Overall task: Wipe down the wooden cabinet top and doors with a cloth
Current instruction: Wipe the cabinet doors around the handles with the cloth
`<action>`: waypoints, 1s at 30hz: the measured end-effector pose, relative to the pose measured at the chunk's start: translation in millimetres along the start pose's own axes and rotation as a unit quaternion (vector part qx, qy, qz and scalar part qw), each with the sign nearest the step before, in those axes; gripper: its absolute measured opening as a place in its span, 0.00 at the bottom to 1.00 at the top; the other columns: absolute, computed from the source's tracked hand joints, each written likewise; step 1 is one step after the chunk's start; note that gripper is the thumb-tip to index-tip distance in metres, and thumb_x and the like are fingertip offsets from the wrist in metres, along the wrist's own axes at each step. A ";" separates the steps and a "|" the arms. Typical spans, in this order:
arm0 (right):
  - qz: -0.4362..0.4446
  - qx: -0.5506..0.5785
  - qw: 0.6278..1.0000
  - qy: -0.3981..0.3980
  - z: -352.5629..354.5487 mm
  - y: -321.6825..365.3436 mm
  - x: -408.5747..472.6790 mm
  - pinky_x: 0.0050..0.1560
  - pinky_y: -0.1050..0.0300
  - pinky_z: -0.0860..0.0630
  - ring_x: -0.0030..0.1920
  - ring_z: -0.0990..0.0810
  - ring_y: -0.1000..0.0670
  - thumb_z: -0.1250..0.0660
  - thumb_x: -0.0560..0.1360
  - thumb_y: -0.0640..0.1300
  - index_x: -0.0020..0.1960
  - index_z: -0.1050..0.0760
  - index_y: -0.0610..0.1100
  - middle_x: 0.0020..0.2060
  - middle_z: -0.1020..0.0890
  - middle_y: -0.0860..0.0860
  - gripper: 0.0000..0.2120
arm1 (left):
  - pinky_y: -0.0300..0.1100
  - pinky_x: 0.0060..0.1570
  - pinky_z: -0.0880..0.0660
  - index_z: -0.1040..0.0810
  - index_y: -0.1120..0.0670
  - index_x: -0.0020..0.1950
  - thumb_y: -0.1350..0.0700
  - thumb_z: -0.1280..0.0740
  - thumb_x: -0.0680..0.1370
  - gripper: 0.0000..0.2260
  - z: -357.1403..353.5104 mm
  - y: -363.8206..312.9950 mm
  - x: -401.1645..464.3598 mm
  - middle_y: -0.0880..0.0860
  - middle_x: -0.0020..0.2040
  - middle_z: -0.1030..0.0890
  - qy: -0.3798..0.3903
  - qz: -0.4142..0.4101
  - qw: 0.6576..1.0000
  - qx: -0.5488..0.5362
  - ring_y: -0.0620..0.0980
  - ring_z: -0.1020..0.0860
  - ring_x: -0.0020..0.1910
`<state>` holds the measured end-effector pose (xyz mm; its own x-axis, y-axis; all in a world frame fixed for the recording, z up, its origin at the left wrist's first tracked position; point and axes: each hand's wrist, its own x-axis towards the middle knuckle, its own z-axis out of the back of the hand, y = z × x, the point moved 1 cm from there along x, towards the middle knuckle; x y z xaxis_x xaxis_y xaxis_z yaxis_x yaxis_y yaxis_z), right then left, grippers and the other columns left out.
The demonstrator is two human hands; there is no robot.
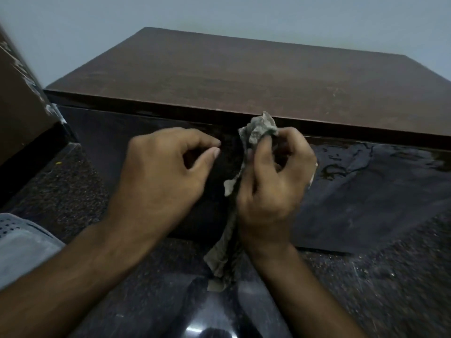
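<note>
While pinched in curled fingers of right hand [273, 176], grey cloth [256, 129] bunched above knuckles, tail hanging past wrist toward dark floor [390, 276]. Left hand [166, 172] just beside, loosely curled, thumb and forefinger nearly meeting, holding nothing. Both held before glossy dark cabinet doors [366, 191], just under front edge of wooden cabinet top [244, 76]. Pale wall [219, 13] behind.

A matt brown wooden cabinet top [244, 76], glossy dark doors [366, 191], a crumpled grey cloth [256, 129] and a polished speckled stone floor [366, 289] are seen.
</note>
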<state>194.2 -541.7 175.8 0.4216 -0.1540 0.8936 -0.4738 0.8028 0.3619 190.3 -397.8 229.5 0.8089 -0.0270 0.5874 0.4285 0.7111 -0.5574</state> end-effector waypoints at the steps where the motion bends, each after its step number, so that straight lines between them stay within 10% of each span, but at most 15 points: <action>1: 0.023 -0.027 0.999 0.020 -6.7 -1.1 -6.5 0.54 0.46 0.29 0.56 0.27 0.37 0.35 0.79 0.31 0.61 0.23 0.30 0.62 0.29 0.37 0.12 | 0.24 0.48 0.29 0.13 0.50 0.50 0.54 0.26 0.76 0.05 2.1 2.3 0.2 0.45 0.46 0.14 -0.017 -0.005 1.000 0.018 0.39 0.19 0.45; 7: 0.077 -0.097 0.990 0.065 -20.3 -9.0 -36.0 0.54 0.46 0.29 0.56 0.30 0.41 0.41 0.83 0.36 0.59 0.22 0.36 0.65 0.32 0.41 0.11 | 0.41 0.48 0.24 0.15 0.54 0.51 0.55 0.25 0.75 0.07 3.6 15.3 -4.5 0.48 0.46 0.16 -0.030 -0.027 0.996 0.079 0.47 0.19 0.45; 21: 0.109 -0.065 0.984 0.121 -19.8 -2.2 -26.7 0.52 0.47 0.30 0.53 0.29 0.41 0.33 0.80 0.36 0.56 0.19 0.34 0.64 0.29 0.42 0.08 | 0.31 0.48 0.30 0.15 0.53 0.50 0.57 0.25 0.74 0.05 -4.9 22.8 -4.0 0.47 0.45 0.16 -0.025 -0.044 0.996 0.080 0.45 0.23 0.44; 26: 0.041 -0.018 0.999 0.010 -4.2 0.3 -0.6 0.48 0.49 0.33 0.44 0.23 0.33 0.35 0.77 0.30 0.49 0.19 0.28 0.49 0.21 0.30 0.07 | 0.32 0.51 0.28 0.15 0.56 0.50 0.58 0.25 0.75 0.05 -10.6 21.0 -4.4 0.50 0.47 0.15 -0.034 -0.077 0.995 0.062 0.48 0.20 0.46; 30: 0.078 -0.080 0.992 0.062 -6.1 -7.5 -19.1 0.56 0.50 0.36 0.51 0.29 0.38 0.29 0.74 0.29 0.51 0.18 0.31 0.59 0.24 0.35 0.06 | 0.32 0.54 0.30 0.15 0.58 0.51 0.58 0.26 0.78 0.05 -15.0 19.0 -5.5 0.52 0.47 0.16 -0.055 -0.114 0.990 0.066 0.51 0.21 0.46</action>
<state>194.5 -541.2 154.3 0.4493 0.0439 0.8923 -0.4166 0.8938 0.1658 200.1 -394.6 206.9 0.6454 -0.1252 0.7535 0.5322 0.7814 -0.3259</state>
